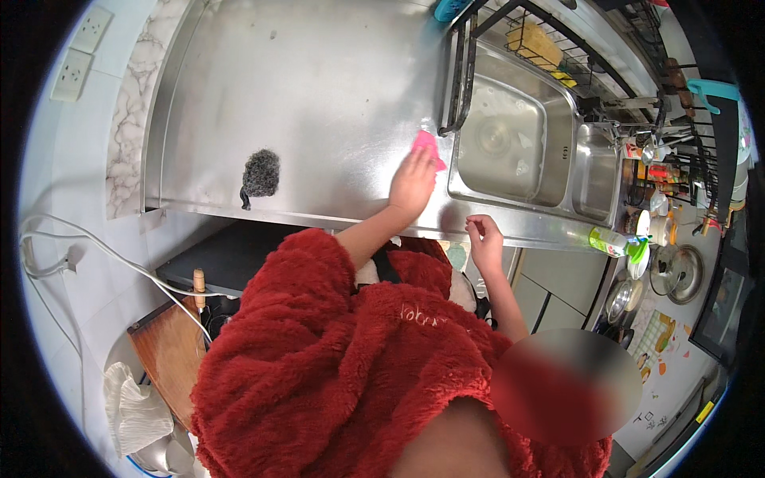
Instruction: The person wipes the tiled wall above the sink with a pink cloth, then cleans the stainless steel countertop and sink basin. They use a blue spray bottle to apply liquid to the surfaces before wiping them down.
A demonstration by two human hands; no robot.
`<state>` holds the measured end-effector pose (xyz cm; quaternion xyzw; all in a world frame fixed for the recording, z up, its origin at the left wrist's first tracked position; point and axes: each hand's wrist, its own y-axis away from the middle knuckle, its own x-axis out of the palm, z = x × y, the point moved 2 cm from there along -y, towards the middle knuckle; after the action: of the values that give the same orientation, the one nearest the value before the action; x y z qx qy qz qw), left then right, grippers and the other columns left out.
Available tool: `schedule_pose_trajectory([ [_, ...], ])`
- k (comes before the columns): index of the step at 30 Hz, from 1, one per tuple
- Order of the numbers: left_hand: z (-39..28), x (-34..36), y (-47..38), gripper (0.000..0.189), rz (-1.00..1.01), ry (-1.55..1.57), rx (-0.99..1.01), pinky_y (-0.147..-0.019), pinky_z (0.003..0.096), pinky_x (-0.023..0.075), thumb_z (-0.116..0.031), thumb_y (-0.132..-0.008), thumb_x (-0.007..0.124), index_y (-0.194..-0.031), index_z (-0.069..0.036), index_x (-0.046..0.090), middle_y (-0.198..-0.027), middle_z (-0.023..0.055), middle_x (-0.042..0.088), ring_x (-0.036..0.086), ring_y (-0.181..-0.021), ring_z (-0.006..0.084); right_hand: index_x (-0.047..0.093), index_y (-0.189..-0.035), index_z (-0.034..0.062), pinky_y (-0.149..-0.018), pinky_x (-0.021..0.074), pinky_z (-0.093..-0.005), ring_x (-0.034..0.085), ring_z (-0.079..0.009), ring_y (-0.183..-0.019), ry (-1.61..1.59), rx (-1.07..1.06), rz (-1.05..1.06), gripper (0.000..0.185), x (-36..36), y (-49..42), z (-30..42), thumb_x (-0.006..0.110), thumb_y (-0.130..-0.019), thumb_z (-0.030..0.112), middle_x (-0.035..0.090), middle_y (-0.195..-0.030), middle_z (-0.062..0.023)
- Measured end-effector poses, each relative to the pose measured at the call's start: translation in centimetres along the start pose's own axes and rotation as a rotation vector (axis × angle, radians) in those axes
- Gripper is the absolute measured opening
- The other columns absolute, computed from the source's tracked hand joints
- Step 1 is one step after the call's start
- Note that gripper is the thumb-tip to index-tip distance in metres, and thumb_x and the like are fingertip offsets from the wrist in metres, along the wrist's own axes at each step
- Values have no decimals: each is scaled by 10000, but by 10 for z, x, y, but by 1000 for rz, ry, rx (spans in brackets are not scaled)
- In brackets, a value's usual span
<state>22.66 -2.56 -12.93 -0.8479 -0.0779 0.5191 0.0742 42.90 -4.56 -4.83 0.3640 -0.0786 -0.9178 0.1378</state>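
Observation:
My left hand (413, 184) lies flat over a pink cloth (426, 142), pressing it onto the stainless steel countertop (323, 113) just left of the sink. Some of the cloth is hidden under the fingers. A wet shine shows on the steel around it. Over the counter's front edge is my right hand (487, 242), its fingers loosely bent and nothing visible in them. To the left on the counter sits a dark grey mesh scouring pad (262, 173) with a black loop.
A steel sink (556, 179) holds shallow water. The black metal rack (459, 89) stands along its left side, with a yellow sponge (535, 46) in a wire basket. A green-and-white bottle (608, 241) lies near the front edge. White cables (113, 251) hang at left.

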Motion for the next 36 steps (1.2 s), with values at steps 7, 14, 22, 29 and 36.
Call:
schedule_pose_trajectory([
  [7, -73, 33, -25, 197, -159, 892, -39, -974, 402, 445, -68, -876, 569, -1059, -7, 608, -1220, 168, 605, 568, -1125, 340, 593, -1067, -4, -793, 508, -297, 629, -166, -939, -116, 45, -178, 162, -14, -10, -1, 576, -923, 68, 653, -990, -91],
  [14, -113, 30, -32, 317, 37, 1569, -483, -892, 323, 462, -233, -1002, 416, -1133, 8, 576, -1034, 120, 648, 614, -979, 213, 182, -1509, 30, -1106, 297, -355, 319, -236, -1364, -765, 132, 23, 704, -10, -53, 16, 539, -984, 335, 302, -1499, -141],
  [22, -101, 13, -40, 423, 100, 1627, -539, -1117, 315, 275, -303, -1017, 380, -1331, -40, 488, -1397, 102, 461, 411, -1313, 195, 476, -1289, 24, -948, 469, -358, 584, -202, -1086, -1126, 327, 230, 342, -33, -105, -31, 468, -998, 202, 591, -1207, -84],
  [29, -52, -11, 23, 229, -380, 498, -560, -970, 395, 422, -103, -930, 478, -1101, 1, 590, -1142, 178, 606, 576, -1076, 322, 520, -1209, 56, -868, 510, -416, 611, -239, -1007, -1175, 374, 366, 286, -50, -203, -36, 445, -962, 181, 620, -1131, -99],
  [36, -8, -29, 46, 538, -318, -138, -762, -1153, 481, 193, -223, -940, 468, -1421, -1, 373, -1500, 177, 343, 270, -1408, 346, 555, -1095, 53, -847, 502, -399, 602, -221, -971, -1071, -138, 309, 211, -1, -330, 12, 507, -891, 80, 606, -1048, -90],
])
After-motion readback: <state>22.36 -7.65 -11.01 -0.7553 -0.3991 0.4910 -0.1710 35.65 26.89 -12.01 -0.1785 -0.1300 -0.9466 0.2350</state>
